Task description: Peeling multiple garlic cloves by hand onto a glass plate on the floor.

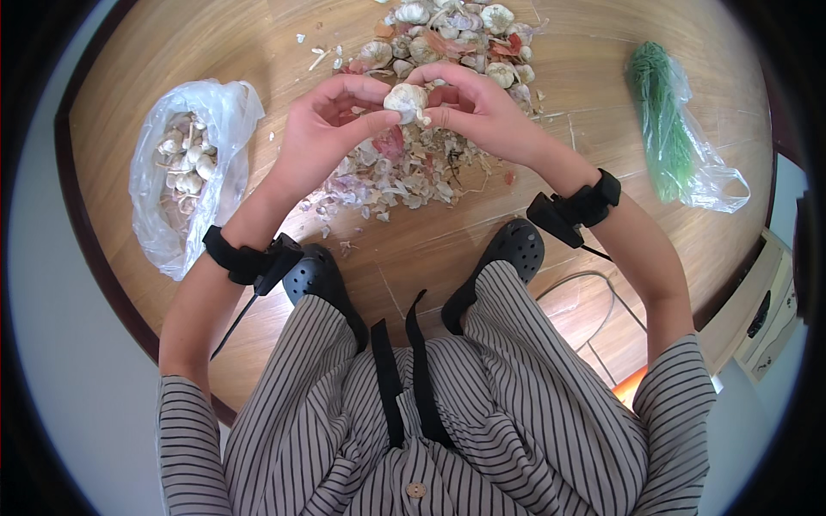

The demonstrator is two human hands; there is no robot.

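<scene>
Between my two hands is a whole garlic bulb point(405, 100) in pale, papery skin, with a short curled stub at its lower right. My left hand point(335, 116) grips its left side between thumb and fingers. The thumb and fingertips of my right hand point(474, 109) pinch it from the right, near the stub. Behind the hands lies a heap of garlic bulbs point(500, 74) mixed with dry skins, partly hidden by my fingers. Below them, loose garlic skins point(387, 180) are scattered over the wood-look floor point(568, 71).
At the left, an open clear plastic bag point(242, 122) holds several garlic bulbs point(188, 182). At the right lies a bundle of thin green stalks point(652, 97) partly in a plastic bag point(716, 184). Dark clogs point(516, 248) are on my feet. A cable point(610, 284) runs across the floor.
</scene>
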